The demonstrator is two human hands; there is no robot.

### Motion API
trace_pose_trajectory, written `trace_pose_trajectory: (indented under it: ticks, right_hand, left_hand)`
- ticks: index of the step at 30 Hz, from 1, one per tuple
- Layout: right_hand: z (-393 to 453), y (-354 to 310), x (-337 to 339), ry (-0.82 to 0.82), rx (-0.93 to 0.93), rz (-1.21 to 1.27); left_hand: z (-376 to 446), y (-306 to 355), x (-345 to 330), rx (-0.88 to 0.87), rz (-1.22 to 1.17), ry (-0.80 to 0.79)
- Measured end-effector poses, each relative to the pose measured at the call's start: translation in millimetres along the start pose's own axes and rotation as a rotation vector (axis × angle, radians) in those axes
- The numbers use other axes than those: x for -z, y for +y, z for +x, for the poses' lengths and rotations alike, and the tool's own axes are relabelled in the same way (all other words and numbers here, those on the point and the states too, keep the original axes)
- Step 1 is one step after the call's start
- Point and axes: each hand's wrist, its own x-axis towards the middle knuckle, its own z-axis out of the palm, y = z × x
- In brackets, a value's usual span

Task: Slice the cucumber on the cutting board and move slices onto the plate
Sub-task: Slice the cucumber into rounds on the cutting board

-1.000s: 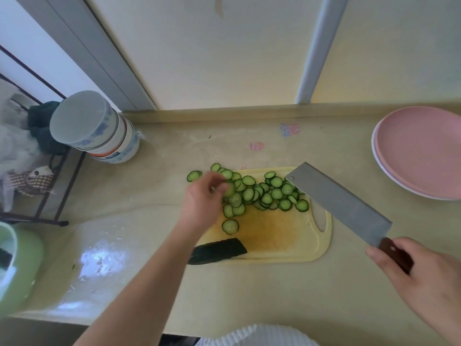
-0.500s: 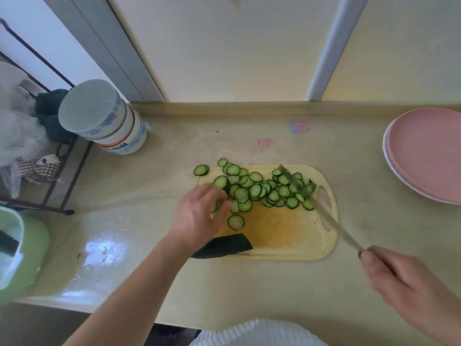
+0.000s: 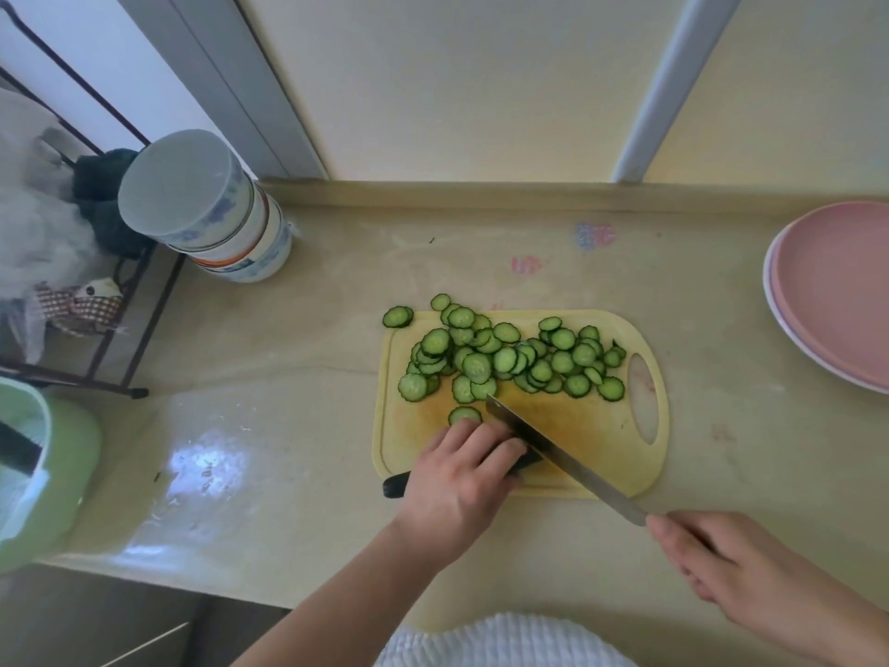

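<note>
Down at the near edge of the yellow cutting board (image 3: 596,440), the left hand (image 3: 457,483) lies curled over the remaining cucumber piece (image 3: 395,484), fingers bent and pressing it to the board; only its dark end shows at nine o'clock from the hand and a sliver at three o'clock, by the blade. Against those knuckles stands the cleaver (image 3: 553,450), seen edge-on, its tip toward eleven o'clock and its length running to five o'clock off the board. The right hand (image 3: 721,570) is closed round the handle there, fingers wrapped, so the handle itself is hidden. One lone slice (image 3: 464,415) lies at twelve o'clock from the left fingers, just beside the blade tip. Beyond it the heap of cucumber slices (image 3: 510,356) covers the far half of the board, and a stray slice (image 3: 398,316) rests on the countertop (image 3: 312,329) off the board's far-left corner. At two o'clock, well apart, stand the stacked pink plates (image 3: 837,291). At ten o'clock sits a stack of bowls (image 3: 211,209).
</note>
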Motion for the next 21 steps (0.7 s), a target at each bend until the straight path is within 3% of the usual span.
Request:
trace_pose_trajectory:
  ticks: [9, 21]
  right_hand:
    - [-0.3, -2.0, 14.1, 0.029, -0.010, -0.015]
    - [7.6, -4.0, 20.5, -0.076, -0.026, -0.061]
  left_hand:
    - [20.3, 9.5, -14.6, 0.051, -0.070, 0.014]
    - [21.7, 27.5, -17.8, -0.087, -0.043, 0.027]
